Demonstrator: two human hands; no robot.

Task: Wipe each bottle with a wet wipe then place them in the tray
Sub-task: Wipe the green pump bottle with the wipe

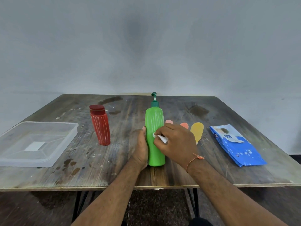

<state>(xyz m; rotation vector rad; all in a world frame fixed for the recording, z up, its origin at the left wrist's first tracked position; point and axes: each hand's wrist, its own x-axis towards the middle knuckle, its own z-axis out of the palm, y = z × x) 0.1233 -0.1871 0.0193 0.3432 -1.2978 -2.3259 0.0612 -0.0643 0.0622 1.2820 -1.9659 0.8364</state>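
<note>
A green pump bottle [154, 121] with white streaks stands upright at the middle of the wooden table [187, 175]. My left hand [140, 149] grips its lower left side. My right hand [175, 144] pinches a small folded white wet wipe [161, 138] against the bottle's front. A red bottle [100, 125] with a dark red cap and white streaks stands to the left, leaning slightly. The clear plastic tray [68, 136] lies at the far left with nothing in it.
A blue pack of wet wipes [236, 145] lies at the right. Behind my right hand sit a yellow paddle-shaped piece [197, 131] and two orange-pink ones [184, 125], partly hidden. The table's front edge runs just below my wrists.
</note>
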